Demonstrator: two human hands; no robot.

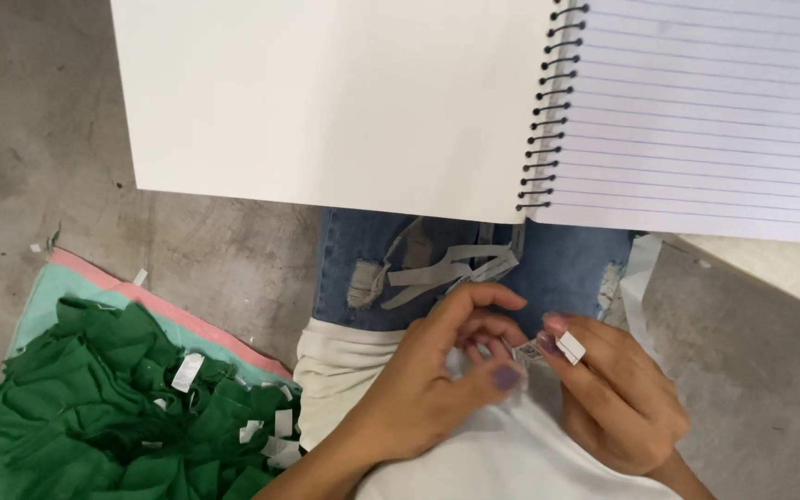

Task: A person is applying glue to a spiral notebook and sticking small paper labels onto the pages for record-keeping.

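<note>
Both hands — left hand (pixel 437 380), right hand (pixel 618 389) — fingertips pinched on small white label (pixel 569 348).

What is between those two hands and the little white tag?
Nothing visible. The right hand pinches the small white tag at its fingertips, and the left hand has its fingers right beside it, over the white cloth on the lap.

Both hands (pixel 511 380) bare with purple-painted nails, above ripped blue jeans (pixel 474 268) and a cream top (pixel 344 380).
</note>
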